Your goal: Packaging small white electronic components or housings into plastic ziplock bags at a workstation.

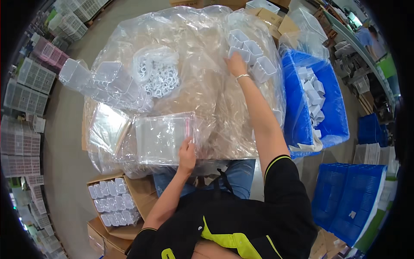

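Note:
My left hand is closed on the right edge of a clear plastic bag, which lies in a flat stack at the table's near edge and has a pink strip along that side. Far off to the right, my right hand is closed at the near side of a white plastic container; its fingertips are partly hidden. Touching that container are several similar white containers. A bag of small clear plastic hooks or rings lies at the left, beside rows of nested clear containers.
Crinkled clear sheeting covers the table. A second stack of clear film bags lies at its left edge. On the right stands a blue bin with white containers inside. A cardboard box of packed containers sits at the lower left.

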Motion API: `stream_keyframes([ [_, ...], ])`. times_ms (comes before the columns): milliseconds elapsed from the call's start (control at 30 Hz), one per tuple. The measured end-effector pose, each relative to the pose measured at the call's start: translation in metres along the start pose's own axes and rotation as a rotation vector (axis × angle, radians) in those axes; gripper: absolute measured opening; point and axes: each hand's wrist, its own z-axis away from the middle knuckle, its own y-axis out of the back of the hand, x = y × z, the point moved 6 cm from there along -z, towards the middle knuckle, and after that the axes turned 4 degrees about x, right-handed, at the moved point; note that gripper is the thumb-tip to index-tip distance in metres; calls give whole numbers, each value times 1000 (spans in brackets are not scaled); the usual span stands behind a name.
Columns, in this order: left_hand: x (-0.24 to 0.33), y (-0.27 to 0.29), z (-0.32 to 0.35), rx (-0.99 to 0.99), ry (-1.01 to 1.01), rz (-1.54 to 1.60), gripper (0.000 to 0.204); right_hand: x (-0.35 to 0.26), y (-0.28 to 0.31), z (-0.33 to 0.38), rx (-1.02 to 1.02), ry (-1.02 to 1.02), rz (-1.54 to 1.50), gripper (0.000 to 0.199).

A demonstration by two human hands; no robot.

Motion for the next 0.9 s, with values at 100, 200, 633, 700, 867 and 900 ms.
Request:
stream_keyframes([
  [100,2,-2,-3,-84,-65,-1,17,7,2,9,-17,15,181,29],
  [200,14,-10,-20,-124,-76,-85,25,19,28,31,187,156,131,24],
  [633,-3,-37,-40,-244,213,218,57,-6,44,328,-215,-141,-917,9],
  [700,-22,-38,-38,-272,362,403,62,4,36,342,-184,-188,-796,11],
  [867,-23,-26,-19,-325,689,1087,74,-53,81,338,-39,309,-316,8],
  [900,-19,-30,-15,-325,687,1086,74,-69,81,340,-85,439,-243,8],
])
